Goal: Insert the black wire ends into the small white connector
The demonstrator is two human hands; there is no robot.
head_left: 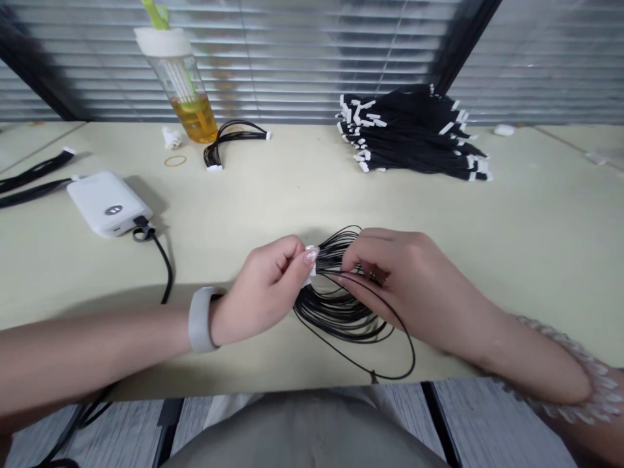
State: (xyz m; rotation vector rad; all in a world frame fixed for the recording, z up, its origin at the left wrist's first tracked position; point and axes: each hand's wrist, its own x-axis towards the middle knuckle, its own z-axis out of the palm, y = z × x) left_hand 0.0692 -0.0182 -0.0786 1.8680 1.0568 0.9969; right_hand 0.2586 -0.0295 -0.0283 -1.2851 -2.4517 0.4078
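Observation:
A looped bundle of thin black wires [336, 315] lies near the table's front edge, between my hands. At its left end, my left hand [266, 286] is closed, thumb and fingers pinching a white connector [310, 276]. My right hand [404, 279] is at the upper right of the loop, its thumb and index finger drawn together on the black wires near the connector. One wire stands apart from the rest in a wide loop below my right hand. The other fingers of my right hand are curled and partly hidden.
Behind lie a pile of black cables [414, 133] with white ends, a short cable [238, 136], and a bottle [188, 91] of yellow liquid. A white power bank [110, 203] with a black cord sits left. Window blinds [292, 58] back the table [273, 201].

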